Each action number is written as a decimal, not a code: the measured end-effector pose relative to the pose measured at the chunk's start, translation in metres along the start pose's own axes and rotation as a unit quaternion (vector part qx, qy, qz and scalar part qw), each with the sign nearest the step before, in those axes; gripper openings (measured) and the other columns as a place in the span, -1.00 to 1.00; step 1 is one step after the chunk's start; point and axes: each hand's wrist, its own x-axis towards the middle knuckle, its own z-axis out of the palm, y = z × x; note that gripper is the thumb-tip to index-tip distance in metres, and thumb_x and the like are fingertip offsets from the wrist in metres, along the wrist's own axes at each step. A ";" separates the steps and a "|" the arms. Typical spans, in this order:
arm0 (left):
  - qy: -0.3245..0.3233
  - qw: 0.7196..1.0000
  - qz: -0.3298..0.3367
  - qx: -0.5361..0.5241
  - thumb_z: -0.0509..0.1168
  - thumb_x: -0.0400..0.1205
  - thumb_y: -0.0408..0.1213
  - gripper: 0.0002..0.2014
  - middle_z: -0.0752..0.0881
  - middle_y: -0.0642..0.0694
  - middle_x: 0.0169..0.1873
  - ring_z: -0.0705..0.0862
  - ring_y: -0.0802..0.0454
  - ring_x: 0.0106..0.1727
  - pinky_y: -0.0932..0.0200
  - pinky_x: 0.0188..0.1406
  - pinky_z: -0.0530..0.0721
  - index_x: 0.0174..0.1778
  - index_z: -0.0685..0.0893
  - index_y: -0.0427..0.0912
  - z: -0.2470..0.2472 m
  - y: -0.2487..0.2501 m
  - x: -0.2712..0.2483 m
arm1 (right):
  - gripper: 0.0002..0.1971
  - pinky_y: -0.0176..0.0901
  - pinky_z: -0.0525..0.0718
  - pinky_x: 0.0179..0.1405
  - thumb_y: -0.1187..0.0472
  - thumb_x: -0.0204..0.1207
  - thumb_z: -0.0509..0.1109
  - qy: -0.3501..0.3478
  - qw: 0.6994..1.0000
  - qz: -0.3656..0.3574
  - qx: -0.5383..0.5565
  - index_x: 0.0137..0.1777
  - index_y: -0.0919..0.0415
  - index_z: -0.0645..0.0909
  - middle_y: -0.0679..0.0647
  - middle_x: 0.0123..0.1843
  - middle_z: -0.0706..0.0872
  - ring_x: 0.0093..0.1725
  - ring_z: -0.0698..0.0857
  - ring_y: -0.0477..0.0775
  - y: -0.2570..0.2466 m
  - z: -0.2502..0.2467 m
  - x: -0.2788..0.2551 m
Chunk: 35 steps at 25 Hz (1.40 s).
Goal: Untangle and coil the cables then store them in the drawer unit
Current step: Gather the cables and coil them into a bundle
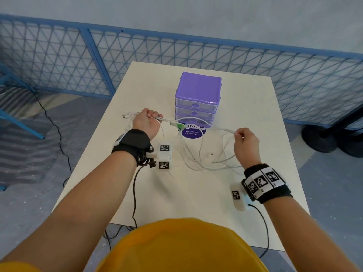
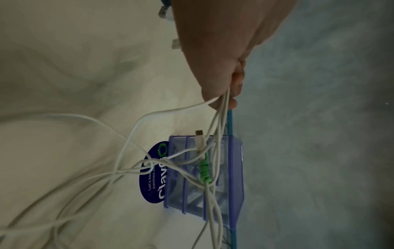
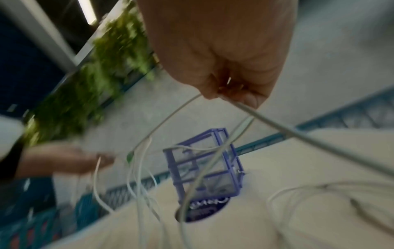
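Note:
Several white cables are tangled between my two hands and droop onto the table. My left hand grips a bundle of strands in a fist, raised left of the purple drawer unit; plug ends stick out to its left. My right hand pinches one strand, pulled taut toward the left hand. A green cable tie sits on the knot in front of the drawers. All three drawers look closed. In the right wrist view the right hand's fingers hold the cable.
The cream table carries a round purple sticker in front of the drawer unit. A loose connector lies on the table among the loops. A blue mesh fence runs behind the table. Black wrist-camera leads hang off the near edge.

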 end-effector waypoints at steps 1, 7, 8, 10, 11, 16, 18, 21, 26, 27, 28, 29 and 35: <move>-0.001 1.000 0.000 0.002 -0.14 0.72 -0.39 -0.62 0.30 0.03 -0.84 0.28 0.10 -0.82 0.21 -0.28 0.36 -0.44 0.25 -0.12 -0.002 0.001 0.001 | -0.82 -0.11 0.48 -0.04 0.38 0.52 0.16 -0.003 1.000 0.005 -0.007 -0.01 0.38 0.58 0.37 0.03 0.71 0.05 0.64 0.34 0.005 -0.002 0.001; -0.027 1.000 -0.010 0.010 -0.11 0.74 -0.35 -0.63 0.34 0.04 -0.81 0.32 0.10 -0.66 0.17 -0.15 0.45 -0.42 0.28 -0.11 0.006 -0.015 -0.010 | -0.82 -0.01 0.55 -0.09 0.40 0.51 0.11 -0.045 0.997 -0.028 0.050 -0.09 0.16 0.50 0.09 -0.25 0.66 -0.19 0.61 0.24 -0.002 -0.002 0.003; -0.037 0.999 -0.020 0.016 -0.10 0.74 -0.34 -0.63 0.35 0.04 -0.80 0.30 0.09 -0.59 0.15 -0.07 0.47 -0.42 0.28 -0.11 0.008 -0.021 -0.014 | -0.80 -0.06 0.53 -0.12 0.39 0.50 0.12 -0.094 0.994 -0.048 0.018 -0.08 0.12 0.52 0.05 -0.29 0.65 -0.24 0.58 0.20 -0.009 -0.002 0.000; -0.051 0.998 -0.042 0.018 -0.09 0.75 -0.32 -0.64 0.37 0.04 -0.80 0.29 0.09 -0.49 0.10 0.16 0.43 -0.41 0.30 -0.11 0.013 -0.034 -0.021 | -0.81 -0.16 0.45 -0.18 0.30 0.54 0.16 -0.179 0.974 -0.097 -0.097 -0.01 0.14 0.60 0.06 -0.28 0.64 -0.26 0.56 0.14 -0.025 0.002 -0.009; -0.054 0.997 -0.052 0.013 -0.07 0.75 -0.31 -0.64 0.39 0.04 -0.80 0.30 0.09 -0.46 0.08 0.24 0.39 -0.41 0.31 -0.12 0.015 -0.039 -0.023 | -0.82 -0.18 0.42 -0.19 0.24 0.56 0.18 -0.215 0.961 -0.126 -0.124 0.00 0.16 0.63 0.05 -0.25 0.64 -0.26 0.55 0.10 -0.031 0.006 -0.013; -0.029 0.999 -0.043 0.008 -0.01 0.73 -0.36 -0.66 0.40 0.02 -0.79 0.36 0.07 -0.43 0.25 -0.09 0.47 -0.40 0.33 -0.15 0.015 -0.049 -0.024 | -0.80 -0.44 0.43 -0.21 0.25 0.57 0.17 -0.245 0.946 -0.205 0.060 -0.13 0.24 0.62 -0.26 -0.31 0.58 -0.31 0.54 -0.34 -0.047 0.015 -0.028; -0.012 0.999 -0.039 0.004 -0.01 0.73 -0.37 -0.65 0.41 0.02 -0.80 0.38 0.06 -0.41 0.24 -0.04 0.47 -0.41 0.33 -0.15 0.006 -0.045 -0.019 | -0.81 -0.58 0.41 -0.28 0.29 0.57 0.15 -0.190 0.952 -0.178 0.162 -0.18 0.17 0.58 -0.30 -0.42 0.58 -0.35 0.53 -0.38 -0.053 0.008 -0.028; 0.007 1.000 -0.020 0.022 -0.07 0.73 -0.38 -0.65 0.38 0.07 -0.83 0.34 0.08 -0.42 0.09 0.05 0.45 -0.41 0.29 -0.10 -0.009 -0.034 -0.009 | -0.74 -0.53 0.35 -0.40 0.32 0.59 0.12 -0.068 0.961 -0.111 0.245 -0.28 0.04 0.49 -0.21 -0.48 0.56 -0.47 0.43 -0.32 -0.047 -0.011 -0.013; 0.003 1.000 -0.026 0.010 -0.06 0.74 -0.35 -0.66 0.40 0.05 -0.82 0.36 0.09 -0.43 -0.03 0.40 0.30 -0.38 0.32 -0.10 -0.019 -0.024 -0.010 | -0.77 -0.13 0.46 -0.12 0.30 0.59 0.11 -0.077 0.996 0.034 -0.014 0.04 0.30 0.61 0.33 -0.15 0.70 -0.18 0.64 -0.07 -0.005 -0.012 0.013; 0.000 1.000 -0.028 0.011 -0.04 0.74 -0.34 -0.67 0.40 0.05 -0.81 0.37 0.09 -0.43 -0.04 0.39 0.31 -0.37 0.35 -0.11 -0.018 -0.025 -0.012 | -0.71 -0.04 0.49 0.10 0.25 0.58 0.14 -0.132 0.982 0.064 -0.116 0.22 0.32 0.54 0.40 0.13 0.65 0.11 0.63 0.17 0.000 -0.007 0.012; -0.008 0.999 -0.031 0.013 -0.04 0.74 -0.33 -0.67 0.41 0.04 -0.80 0.38 0.08 -0.42 -0.04 0.36 0.34 -0.36 0.36 -0.11 -0.015 -0.026 -0.016 | -0.61 0.06 0.45 0.29 0.19 0.56 0.18 -0.170 0.959 0.085 -0.209 0.36 0.30 0.43 0.41 0.33 0.53 0.30 0.51 0.34 0.001 -0.002 0.008; -0.020 0.999 -0.037 0.014 -0.03 0.75 -0.32 -0.67 0.42 0.04 -0.79 0.39 0.08 -0.41 -0.04 0.32 0.36 -0.36 0.37 -0.12 -0.012 -0.028 -0.020 | -0.52 0.16 0.41 0.38 0.13 0.53 0.22 -0.178 0.946 0.075 -0.260 0.43 0.26 0.33 0.38 0.41 0.43 0.39 0.41 0.40 -0.003 0.003 0.002; -0.107 0.990 -0.087 0.009 -0.09 0.77 -0.21 -0.63 0.45 0.02 -0.74 0.45 0.11 -0.42 0.06 0.11 0.51 -0.36 0.38 -0.15 0.017 -0.042 -0.051 | -0.54 0.16 0.36 0.48 0.26 0.54 0.22 -0.258 0.945 -0.184 -0.088 0.46 0.19 0.34 0.23 0.46 0.45 0.46 0.39 0.23 -0.049 0.050 -0.014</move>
